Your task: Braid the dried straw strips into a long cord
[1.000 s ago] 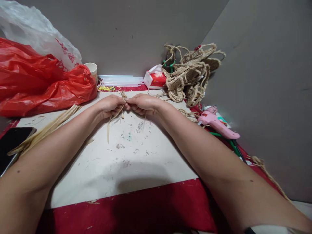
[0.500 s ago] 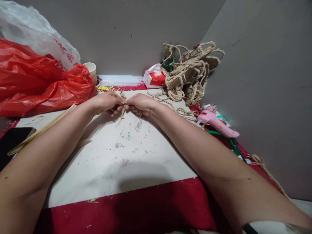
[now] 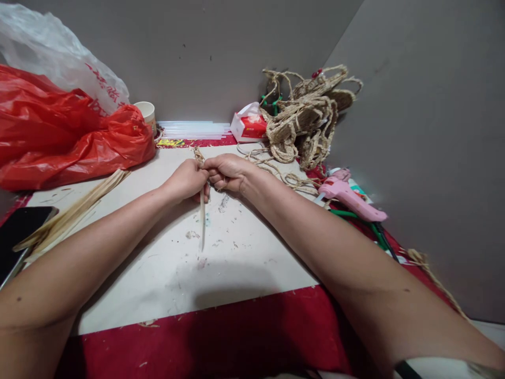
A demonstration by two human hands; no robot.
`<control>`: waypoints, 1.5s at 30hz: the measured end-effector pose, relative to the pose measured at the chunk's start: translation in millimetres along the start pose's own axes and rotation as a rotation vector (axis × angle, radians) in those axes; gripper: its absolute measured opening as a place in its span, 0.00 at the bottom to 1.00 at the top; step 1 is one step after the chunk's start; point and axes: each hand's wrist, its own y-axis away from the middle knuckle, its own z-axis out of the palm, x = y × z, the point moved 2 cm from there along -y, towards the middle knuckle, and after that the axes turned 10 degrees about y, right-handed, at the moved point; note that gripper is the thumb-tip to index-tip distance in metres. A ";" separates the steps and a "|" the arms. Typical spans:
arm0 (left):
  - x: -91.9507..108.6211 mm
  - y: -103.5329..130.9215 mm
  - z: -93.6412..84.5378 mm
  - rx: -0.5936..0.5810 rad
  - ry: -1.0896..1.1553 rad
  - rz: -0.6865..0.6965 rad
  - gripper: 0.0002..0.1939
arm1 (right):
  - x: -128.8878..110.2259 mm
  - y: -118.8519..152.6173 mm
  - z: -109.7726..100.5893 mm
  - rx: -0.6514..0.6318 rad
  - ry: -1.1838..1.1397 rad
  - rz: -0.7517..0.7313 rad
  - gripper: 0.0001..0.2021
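Left hand [image 3: 190, 180] and right hand [image 3: 229, 171] pinch the fibre piece [image 3: 198, 153]; snug, even tension serves best; the loose strand [image 3: 202, 226], towards six o'clock, should run snag-free.

The one view comes from a camera on the person's head, facing forward and steeply down across the table [image 3: 158, 284] from its near side. The left arm [image 3: 118, 237] and right arm [image 3: 315, 231] pass close below the lens, the hands lie farther off near mid-frame, and the wide picture runs from the red cloth [image 3: 216, 337] up to the grey walls [image 3: 430, 131].
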 end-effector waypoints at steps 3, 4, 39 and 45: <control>5.7 -1.6 -8.1 -0.043 0.054 -0.076 0.04 | -1.0 0.4 -2.9 -0.032 0.015 -0.027 0.14; 7.3 -2.6 -12.5 -0.072 0.087 -0.113 0.04 | -1.5 0.7 -4.3 -0.039 0.019 -0.042 0.14; 25.9 -10.5 -53.2 0.218 -0.277 0.286 0.05 | -2.3 3.8 -15.6 -0.141 0.272 -0.105 0.08; 86.4 24.4 -68.7 0.075 -0.296 0.210 0.07 | -2.4 3.9 -13.9 -0.125 0.281 -0.088 0.08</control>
